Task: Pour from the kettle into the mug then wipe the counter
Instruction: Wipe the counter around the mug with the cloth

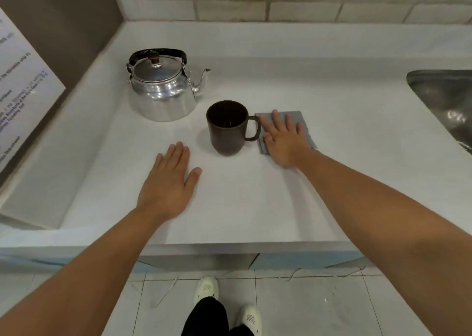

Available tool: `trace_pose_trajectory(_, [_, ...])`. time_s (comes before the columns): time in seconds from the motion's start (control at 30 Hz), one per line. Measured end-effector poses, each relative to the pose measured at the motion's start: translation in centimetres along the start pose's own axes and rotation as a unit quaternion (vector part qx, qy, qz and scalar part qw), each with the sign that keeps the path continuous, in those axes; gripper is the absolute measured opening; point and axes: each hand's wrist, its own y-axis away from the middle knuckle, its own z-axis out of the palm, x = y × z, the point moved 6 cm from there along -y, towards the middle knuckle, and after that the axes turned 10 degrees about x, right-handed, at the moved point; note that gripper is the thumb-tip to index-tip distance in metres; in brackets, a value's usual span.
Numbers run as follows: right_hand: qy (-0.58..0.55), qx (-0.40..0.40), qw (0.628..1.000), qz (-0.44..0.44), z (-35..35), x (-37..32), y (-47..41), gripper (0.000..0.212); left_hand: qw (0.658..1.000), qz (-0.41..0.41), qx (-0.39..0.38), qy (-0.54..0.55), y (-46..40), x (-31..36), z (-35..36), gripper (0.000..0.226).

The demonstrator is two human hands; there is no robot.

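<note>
A shiny metal kettle (162, 90) with a black handle stands at the back left of the white counter (242, 208), its spout pointing right. A dark brown mug (227, 128) stands upright in front of it, handle to the right. Right of the mug lies a folded grey cloth (301, 121). My right hand (283, 141) lies flat on the cloth, fingers spread, beside the mug's handle. My left hand (171, 182) rests flat on the bare counter, left of and nearer than the mug, holding nothing.
A steel sink (447, 100) is set into the counter at the right. A tiled wall (281, 0) runs behind. A grey panel with a printed sheet (23, 75) stands at the left. The counter's front edge is near my body, with the floor and my shoes below.
</note>
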Motion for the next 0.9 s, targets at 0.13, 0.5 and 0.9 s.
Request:
trace_pose_trajectory(0.13, [0.009,-0.011,0.997,-0.075,0.0,-0.4,-0.5,0.054,1.0,-0.002,0.004,0.003,0.1,0.0,0.0,0.068])
trace_pose_trajectory(0.5, [-0.027,0.013,1.0,-0.006,0.0,1.6,3.3,0.056,1.0,-0.006,0.003,0.017,0.1,0.1,-0.1,0.066])
trace_pose_trajectory(0.9, [-0.076,0.011,0.997,-0.024,2.3,-17.4,14.7,0.058,0.965,-0.058,0.026,0.255,0.5,-1.3,-3.3,0.048])
